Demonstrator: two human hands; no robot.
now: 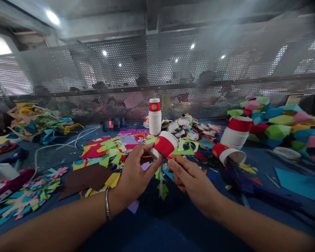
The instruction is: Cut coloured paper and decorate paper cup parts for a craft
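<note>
A red and white paper cup [165, 144] is tilted on its side, its white rim toward the upper right. My left hand [136, 172] grips it by the base end, thumb below and fingers over the far side. Close against the cup's underside, my right hand [189, 177] has thumb and forefinger pinched together. A small red bit shows at those fingertips, too small to name. Beneath the cup, a thin pale translucent strip [161, 183] lies over a green paper scrap [162, 191].
A tall stack of paper cups [154, 120] stands ahead, another stack [235, 134] leans right. A dark blue glue gun [254, 189] rests by a tipped cup [227, 154]. Coloured paper scraps [102, 150], round lids [185, 122] and folded paper shapes [278, 126] cover the blue table.
</note>
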